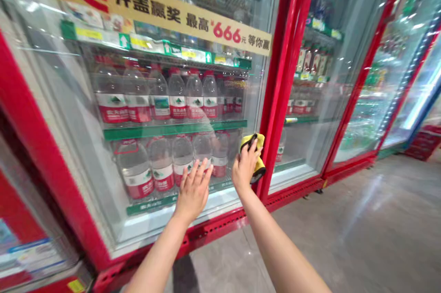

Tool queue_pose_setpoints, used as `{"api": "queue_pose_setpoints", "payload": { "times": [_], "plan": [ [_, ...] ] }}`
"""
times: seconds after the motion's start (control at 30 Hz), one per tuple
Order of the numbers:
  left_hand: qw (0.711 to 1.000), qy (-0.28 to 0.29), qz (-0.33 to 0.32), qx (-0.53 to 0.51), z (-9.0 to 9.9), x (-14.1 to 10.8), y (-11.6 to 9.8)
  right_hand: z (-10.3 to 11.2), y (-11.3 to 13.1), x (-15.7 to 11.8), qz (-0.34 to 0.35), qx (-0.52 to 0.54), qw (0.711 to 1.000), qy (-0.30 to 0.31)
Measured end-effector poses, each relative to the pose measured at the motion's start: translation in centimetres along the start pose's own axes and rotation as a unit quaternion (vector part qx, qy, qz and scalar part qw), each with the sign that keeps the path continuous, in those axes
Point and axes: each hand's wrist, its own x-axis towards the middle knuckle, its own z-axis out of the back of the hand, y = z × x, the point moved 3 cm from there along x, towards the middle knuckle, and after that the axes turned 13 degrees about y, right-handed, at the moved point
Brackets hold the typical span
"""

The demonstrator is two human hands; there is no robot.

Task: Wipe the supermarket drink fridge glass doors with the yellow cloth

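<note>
My left hand (193, 192) lies flat on the glass door (86, 146) of a red-framed drinks cooler, fingers spread and holding nothing. My right hand (245, 166) grips a yellow cloth (259, 165) with a dark edge, pressed to the glass beside the red central door frame (280, 77). Behind the glass, large bottled water with red labels (135, 171) stands in rows on green-edged shelves. A yellow banner with red and black Chinese print (193, 19) crosses the top of the door.
A second glass door (320, 114) with bottled drinks stands to the right, and more lit coolers continue beyond it. Below the coolers lies a grey polished floor (361, 219). A red crate (424, 143) sits far right, and another red display (24, 247) fills the lower left.
</note>
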Motion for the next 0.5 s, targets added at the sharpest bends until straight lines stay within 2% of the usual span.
{"api": "queue_pose_setpoints", "payload": {
  "times": [0.1,0.2,0.27,0.37,0.43,0.5],
  "plan": [
    [1.000,-0.009,0.021,0.018,0.4,-1.3,1.7,-1.7,1.2,-3.7,0.145,-0.001,0.988,0.044],
    [0.999,-0.029,0.024,0.034,0.6,-2.8,3.1,-2.3,-0.6,-6.4,0.241,-0.015,0.970,0.028],
    [0.998,-0.044,0.021,0.045,0.7,-3.7,4.0,-2.1,-2.9,-6.7,0.244,-0.020,0.970,-0.001],
    [0.996,-0.056,0.024,0.059,1.0,-5.0,5.1,-1.5,-4.4,-4.7,0.178,-0.001,0.983,-0.039],
    [0.996,-0.057,0.031,0.068,1.4,-5.6,5.9,-1.6,-2.7,-3.3,0.141,0.020,0.988,-0.060],
    [0.995,-0.056,0.041,0.077,1.9,-6.2,6.7,-2.4,0.7,-3.2,0.156,0.030,0.986,-0.045]
  ]
}}
